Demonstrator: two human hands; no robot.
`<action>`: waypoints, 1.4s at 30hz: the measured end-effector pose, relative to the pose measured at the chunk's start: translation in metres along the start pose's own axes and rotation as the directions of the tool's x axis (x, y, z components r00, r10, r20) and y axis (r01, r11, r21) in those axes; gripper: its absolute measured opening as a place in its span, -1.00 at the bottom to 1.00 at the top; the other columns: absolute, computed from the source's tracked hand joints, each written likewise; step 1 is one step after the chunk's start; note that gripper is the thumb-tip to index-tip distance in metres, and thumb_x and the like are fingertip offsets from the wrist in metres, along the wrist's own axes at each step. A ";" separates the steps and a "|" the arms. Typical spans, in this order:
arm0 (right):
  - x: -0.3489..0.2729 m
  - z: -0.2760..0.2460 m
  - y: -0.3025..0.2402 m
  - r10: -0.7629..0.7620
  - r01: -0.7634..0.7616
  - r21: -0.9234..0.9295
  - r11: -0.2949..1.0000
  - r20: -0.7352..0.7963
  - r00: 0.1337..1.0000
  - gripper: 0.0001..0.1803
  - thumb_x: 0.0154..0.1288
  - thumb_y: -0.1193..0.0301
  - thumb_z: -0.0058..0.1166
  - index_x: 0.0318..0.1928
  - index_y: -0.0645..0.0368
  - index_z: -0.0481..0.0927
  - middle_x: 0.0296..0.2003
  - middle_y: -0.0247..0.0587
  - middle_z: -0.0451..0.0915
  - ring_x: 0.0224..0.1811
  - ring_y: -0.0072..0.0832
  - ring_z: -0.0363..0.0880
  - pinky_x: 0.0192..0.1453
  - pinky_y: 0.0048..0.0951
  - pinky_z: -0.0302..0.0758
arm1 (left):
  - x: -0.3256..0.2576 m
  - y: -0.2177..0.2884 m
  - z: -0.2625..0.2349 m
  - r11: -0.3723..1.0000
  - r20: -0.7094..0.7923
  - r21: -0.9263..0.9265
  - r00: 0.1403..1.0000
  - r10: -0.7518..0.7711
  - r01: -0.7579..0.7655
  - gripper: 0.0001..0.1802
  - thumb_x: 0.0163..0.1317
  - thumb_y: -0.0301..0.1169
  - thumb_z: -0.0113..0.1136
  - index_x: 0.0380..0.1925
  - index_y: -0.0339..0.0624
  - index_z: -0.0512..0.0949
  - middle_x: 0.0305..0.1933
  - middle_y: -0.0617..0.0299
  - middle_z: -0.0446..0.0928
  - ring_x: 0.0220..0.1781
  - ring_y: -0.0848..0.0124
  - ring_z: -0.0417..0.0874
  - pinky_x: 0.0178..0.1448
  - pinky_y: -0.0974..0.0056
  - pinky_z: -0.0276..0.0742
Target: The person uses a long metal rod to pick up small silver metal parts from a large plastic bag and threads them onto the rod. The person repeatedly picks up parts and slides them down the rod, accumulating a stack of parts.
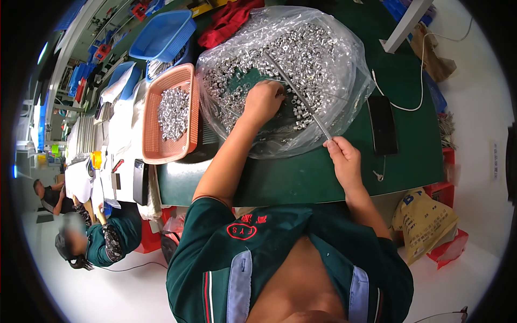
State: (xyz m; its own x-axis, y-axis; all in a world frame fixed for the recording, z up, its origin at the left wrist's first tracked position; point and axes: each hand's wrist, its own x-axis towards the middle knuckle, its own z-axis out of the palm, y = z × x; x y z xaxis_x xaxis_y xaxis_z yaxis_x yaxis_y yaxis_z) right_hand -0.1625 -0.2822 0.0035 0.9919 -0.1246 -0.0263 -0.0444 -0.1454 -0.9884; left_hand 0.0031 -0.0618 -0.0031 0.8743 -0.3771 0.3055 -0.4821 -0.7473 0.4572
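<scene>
My right hand [345, 159] grips the lower end of a thin grey metal rod [297, 95], which slants up and left over the heap. Small silver metal pieces [323, 59], short and ring-like, lie heaped on a transparent plastic bag [353, 81] spread over the green table. My left hand [264, 100] reaches in among them at the near side of the heap. Its fingers are curled together, and whatever they hold is hidden. To the left of that arm stands a pink plastic basket [148, 126] with more silver pieces [173, 113] in it.
A blue basket [164, 35] and a red cloth [226, 24] lie at the back. A black phone [383, 126] with a key [379, 176] beside it is at the right, near a white cable [423, 70]. Two other people sit at the far left. A yellow sack [425, 220] stands right.
</scene>
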 end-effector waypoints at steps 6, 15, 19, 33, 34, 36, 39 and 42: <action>0.001 -0.001 0.000 0.016 -0.016 0.009 1.000 -0.001 1.000 -0.82 0.37 0.42 0.07 -0.26 0.31 0.60 -0.60 -0.45 0.43 -0.52 -0.78 0.28 -0.45 -0.63 0.24 | -0.006 0.001 -0.023 0.703 0.090 -0.659 0.956 -0.280 0.268 -0.89 0.14 -0.49 0.26 -0.33 -0.25 0.59 -0.36 0.17 0.59 -0.33 0.36 0.59 -0.19 0.29 0.48; -0.002 0.005 0.000 -0.141 0.141 -0.072 0.987 0.017 0.990 -0.86 0.34 0.46 0.09 -0.27 0.32 0.58 -0.64 -0.40 0.40 -0.57 -0.75 0.27 -0.50 -0.60 0.24 | -0.025 -0.031 -0.050 -0.557 0.282 -0.817 0.946 -0.158 0.150 -0.85 0.24 -0.40 0.24 -0.22 -0.15 0.54 -0.20 0.19 0.51 -0.28 0.46 0.46 -0.20 0.36 0.41; -0.002 0.005 0.001 -0.179 0.185 -0.111 0.977 0.056 0.982 -0.86 0.33 0.46 0.10 -0.28 0.32 0.57 -0.65 -0.36 0.39 -0.59 -0.73 0.27 -0.52 -0.58 0.24 | -0.027 -0.033 -0.054 -0.595 0.282 -0.799 0.926 -0.250 0.083 -0.85 0.22 -0.47 0.23 -0.22 -0.21 0.55 -0.22 0.14 0.56 -0.25 0.36 0.51 -0.18 0.30 0.44; -0.002 0.006 0.002 -0.219 0.239 -0.229 0.944 0.110 0.970 -0.87 0.32 0.43 0.11 -0.31 0.25 0.55 -0.64 -0.20 0.44 -0.66 -0.51 0.37 -0.53 -0.48 0.30 | -0.027 -0.034 -0.074 0.019 0.022 -0.999 0.925 -0.380 0.032 -0.94 0.19 -0.60 0.20 -0.32 -0.27 0.57 -0.30 0.03 0.63 -0.38 0.45 0.59 -0.18 0.39 0.53; -0.002 0.006 0.000 -0.218 0.238 -0.228 0.944 0.111 0.970 -0.88 0.31 0.43 0.11 -0.31 0.25 0.55 -0.63 -0.20 0.44 -0.66 -0.50 0.37 -0.53 -0.48 0.30 | -0.028 -0.033 -0.075 0.010 0.013 -1.000 0.921 -0.389 0.018 -0.93 0.18 -0.60 0.21 -0.33 -0.27 0.57 -0.31 0.05 0.63 -0.38 0.45 0.59 -0.17 0.39 0.53; -0.002 0.005 0.000 -0.219 0.238 -0.220 0.946 0.110 0.970 -0.88 0.31 0.44 0.11 -0.31 0.25 0.55 -0.63 -0.19 0.45 -0.66 -0.48 0.38 -0.52 -0.47 0.31 | -0.028 -0.030 -0.076 0.001 0.006 -1.000 0.918 -0.396 0.006 -0.93 0.18 -0.61 0.22 -0.33 -0.27 0.57 -0.33 0.07 0.63 -0.38 0.45 0.60 -0.16 0.38 0.53; -0.003 0.004 0.001 -0.224 0.241 -0.209 0.948 0.103 0.969 -0.88 0.31 0.44 0.11 -0.31 0.25 0.55 -0.62 -0.19 0.46 -0.65 -0.47 0.39 -0.52 -0.48 0.32 | -0.027 -0.026 -0.076 -0.007 0.019 -1.000 0.919 -0.393 0.018 -0.93 0.18 -0.61 0.22 -0.33 -0.26 0.58 -0.33 0.08 0.63 -0.38 0.44 0.60 -0.15 0.37 0.53; -0.003 0.004 0.000 -0.225 0.241 -0.203 0.949 0.097 0.970 -0.89 0.31 0.44 0.11 -0.30 0.25 0.56 -0.62 -0.19 0.46 -0.65 -0.48 0.40 -0.51 -0.48 0.32 | -0.026 -0.022 -0.076 0.010 0.019 -1.000 0.914 -0.406 0.026 -0.93 0.18 -0.61 0.23 -0.33 -0.26 0.58 -0.32 0.07 0.63 -0.38 0.43 0.61 -0.14 0.36 0.54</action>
State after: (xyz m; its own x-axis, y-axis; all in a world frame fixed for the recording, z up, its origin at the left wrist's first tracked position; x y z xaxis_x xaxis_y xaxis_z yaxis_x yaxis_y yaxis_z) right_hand -0.1654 -0.2779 0.0029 0.9832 0.0072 0.1824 0.1722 -0.3674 -0.9140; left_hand -0.0137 0.0064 0.0427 0.9957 -0.0518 0.0772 -0.0382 0.5292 0.8476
